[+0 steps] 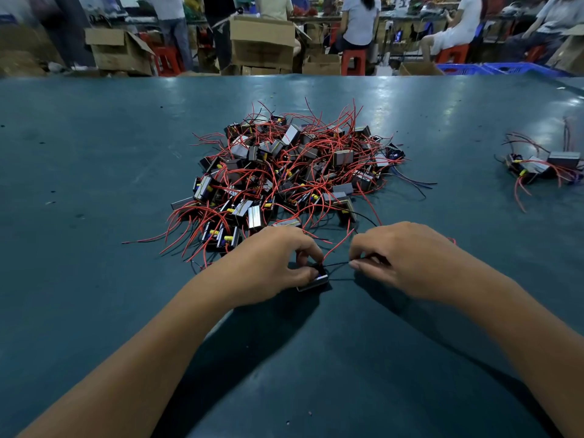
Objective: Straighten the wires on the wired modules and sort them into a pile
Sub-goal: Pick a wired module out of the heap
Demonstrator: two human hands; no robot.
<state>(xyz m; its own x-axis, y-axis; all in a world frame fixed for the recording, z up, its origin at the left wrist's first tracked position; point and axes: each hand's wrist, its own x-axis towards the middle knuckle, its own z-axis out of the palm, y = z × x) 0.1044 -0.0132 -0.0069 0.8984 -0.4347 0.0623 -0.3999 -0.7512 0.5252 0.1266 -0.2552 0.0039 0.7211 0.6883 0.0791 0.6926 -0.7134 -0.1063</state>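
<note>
Dark teal surface point(94, 153), worn and glossy under overhead light. Large tangled heap of wired modules point(294, 172) at centre: small dark blocks, yellow parts, red and black leads splaying outward. Smaller group of modules point(543, 167) well apart at the right edge, leads trailing toward the near side.

Just in front of the heap, one module point(314, 279) down on the surface. Left hand point(271, 260) over it, fingers point(300, 275) curled, thumb and forefinger gripping the block. Right hand point(401, 260) just beside, fingers curled, thumb and forefinger pinching a black wire point(336, 264) drawn roughly level from the module. Red wire point(339, 243) rising from the same module, arcing up between the two hands.

Background blurred: cardboard boxes point(262, 42), red stools point(354, 61), blue crates point(493, 69), people seated and standing at far benches.
</note>
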